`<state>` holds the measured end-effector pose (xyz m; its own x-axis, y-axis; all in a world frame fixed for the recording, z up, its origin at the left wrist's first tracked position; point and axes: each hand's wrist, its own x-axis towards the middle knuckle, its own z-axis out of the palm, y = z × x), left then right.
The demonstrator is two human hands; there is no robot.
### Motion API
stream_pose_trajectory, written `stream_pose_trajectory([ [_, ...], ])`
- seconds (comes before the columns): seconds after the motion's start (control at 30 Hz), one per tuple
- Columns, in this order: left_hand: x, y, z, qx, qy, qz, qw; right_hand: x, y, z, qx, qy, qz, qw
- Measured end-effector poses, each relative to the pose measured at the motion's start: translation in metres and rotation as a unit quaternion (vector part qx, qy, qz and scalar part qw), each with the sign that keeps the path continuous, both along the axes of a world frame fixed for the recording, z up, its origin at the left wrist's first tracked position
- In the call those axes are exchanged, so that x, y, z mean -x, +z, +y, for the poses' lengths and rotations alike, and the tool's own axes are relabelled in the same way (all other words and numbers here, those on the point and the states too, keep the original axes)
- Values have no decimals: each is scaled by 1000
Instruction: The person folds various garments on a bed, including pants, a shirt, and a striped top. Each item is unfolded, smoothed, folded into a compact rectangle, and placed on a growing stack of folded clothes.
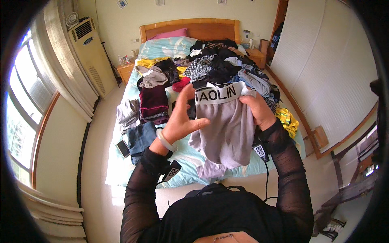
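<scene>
Grey-mauve underpants [226,130] with a wide white elastic waistband [220,93] hang upright above the foot of the bed. Black lettering runs along the band. My right hand [258,107] pinches the waistband's right end, thumb in front and fingers behind. At the garment's left side, my left hand [179,117] has its thumb and fingers spread; the thumb overlaps the cloth in the view, and contact is hard to tell. Beneath the underpants, a pale lilac cloth [211,170] lies on the light blue bedding [182,174].
Folded dark red clothes [153,101], grey clothes [127,112] and folded blue jeans [140,136] lie left, beside a phone [123,148]. A heap of mixed clothes [218,62] covers the bed's far half. A yellow garment [287,121] lies at the right edge. A cable [266,179] hangs by my right arm.
</scene>
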<state>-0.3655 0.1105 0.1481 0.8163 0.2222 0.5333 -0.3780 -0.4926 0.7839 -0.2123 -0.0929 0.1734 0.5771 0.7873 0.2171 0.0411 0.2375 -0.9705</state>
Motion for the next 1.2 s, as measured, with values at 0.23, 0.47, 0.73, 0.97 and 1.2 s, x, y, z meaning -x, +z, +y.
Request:
stream_pose_trajectory([
  [0.23,-24,0,-15,292,-303,60,905,-23,19,19,0,-49,-82,995],
  [0.47,-42,0,-47,238,-285,81,925,-31,26,22,25,47,-34,998],
  [0.73,-68,-14,-53,334,-159,54,927,16,-13,20,96,-237,-237,937],
  [0.97,-56,-18,-37,224,-224,30,948,12,-40,12,93,-238,-171,951],
  [1.2,-7,16,33,-39,-10,-99,994,-81,-29,-42,169,-254,-257,917],
])
